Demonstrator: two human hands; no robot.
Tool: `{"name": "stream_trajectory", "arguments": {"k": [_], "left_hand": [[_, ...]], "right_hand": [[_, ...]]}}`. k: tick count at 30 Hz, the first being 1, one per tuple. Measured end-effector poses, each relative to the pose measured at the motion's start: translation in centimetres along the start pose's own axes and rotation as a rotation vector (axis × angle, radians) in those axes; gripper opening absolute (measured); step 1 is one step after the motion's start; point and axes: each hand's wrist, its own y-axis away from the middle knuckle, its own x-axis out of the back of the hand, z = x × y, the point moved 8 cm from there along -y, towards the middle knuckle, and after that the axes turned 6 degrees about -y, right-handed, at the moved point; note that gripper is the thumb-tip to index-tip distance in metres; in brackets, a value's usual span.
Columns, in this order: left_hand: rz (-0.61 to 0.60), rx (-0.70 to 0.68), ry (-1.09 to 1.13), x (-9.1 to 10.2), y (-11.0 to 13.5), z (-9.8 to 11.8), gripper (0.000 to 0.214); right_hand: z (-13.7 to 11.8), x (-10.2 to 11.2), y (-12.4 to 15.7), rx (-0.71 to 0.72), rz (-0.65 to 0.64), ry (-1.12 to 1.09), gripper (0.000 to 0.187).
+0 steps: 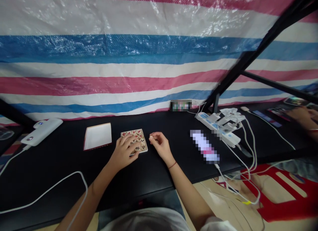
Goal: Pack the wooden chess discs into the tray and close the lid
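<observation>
- Left hand: fingers lie curved over the chess pieces; grip cannot be determined.
- Right hand: pinches a small pale item between thumb and forefinger, just beside the wooden tray.
- Tray: on the bench, near the rear edge.
- White board: left of the tray.
- Power strip: right, at the rear edge.

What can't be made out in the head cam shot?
Head view:
Chinese chess pieces under the left hand: fingers hide some.
Pale bit in the right hand: too small, fingers cover it.
Pixelated object: blurred out.
Another person's hand: cut off by right edge.
</observation>
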Motion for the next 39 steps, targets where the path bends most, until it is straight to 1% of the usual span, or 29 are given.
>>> {"name": "stream_trajectory", "arguments": {"k": [4,7,9,12,15,20,22,25,28,30,31,32,34,35,36,37,39], "left_hand": [[-0.014,0.062,-0.022,-0.3,1.6,-1.7,0.039],[-0.049,0.063,-0.028,-1.1,2.2,-1.9,0.041],[-0.070,0.049,-0.028,-1.6,2.3,-1.7,0.042],[-0.080,0.033,-0.007,-2.1,2.3,-1.2,0.039],[-0.071,0.039,0.009,-2.2,2.3,-1.1,0.034],[-0.088,0.040,0.002,-2.4,2.4,-1.4,0.029],[-0.097,0.038,0.004,-2.7,2.4,-1.7,0.030],[-0.100,0.026,0.008,-2.9,2.3,-1.8,0.030],[-0.066,0.048,0.004,-2.2,2.3,-1.8,0.038],[-0.007,0.119,-0.025,-1.0,2.3,-2.4,0.046],[0.037,0.189,-0.053,-0.2,2.4,-3.1,0.048],[0.086,0.287,-0.090,0.6,2.7,-4.1,0.047],[0.158,0.547,-0.192,1.9,4.0,-6.6,0.046],[0.150,0.666,-0.246,2.1,4.8,-7.7,0.045],[0.109,0.740,-0.289,2.0,5.5,-8.5,0.044],[0.056,0.769,-0.319,1.8,5.9,-9.1,0.042],[-0.023,0.755,-0.352,1.2,6.5,-9.5,0.036]], "right_hand": [[-1.4,-1.4,1.7,0.155,-0.147,0.243,0.012],[-1.9,-2.5,2.3,0.217,-0.246,0.372,0.013],[-2.1,-3.0,2.5,0.241,-0.286,0.424,0.016],[-2.3,-3.3,2.5,0.270,-0.308,0.465,0.013],[-2.4,-3.4,2.7,0.302,-0.321,0.509,0.008],[-2.0,-3.6,3.0,0.306,-0.357,0.542,0.010],[-2.0,-3.8,2.9,0.297,-0.363,0.526,0.010],[-2.2,-4.1,2.9,0.301,-0.370,0.531,0.004],[-2.4,-4.2,3.0,0.317,-0.370,0.539,0.002],[-2.5,-4.0,3.0,0.323,-0.359,0.541,0.006],[-2.6,-3.9,3.0,0.327,-0.348,0.546,0.009],[-2.6,-3.8,3.0,0.332,-0.334,0.554,0.011],[-2.6,-3.5,3.0,0.346,-0.302,0.573,0.016],[-2.7,-3.4,3.0,0.352,-0.290,0.580,0.018],[-2.7,-3.4,2.9,0.357,-0.279,0.585,0.019],[-2.6,-3.3,2.9,0.356,-0.270,0.589,0.019],[-2.5,-3.2,2.8,0.342,-0.257,0.594,0.019]]}}
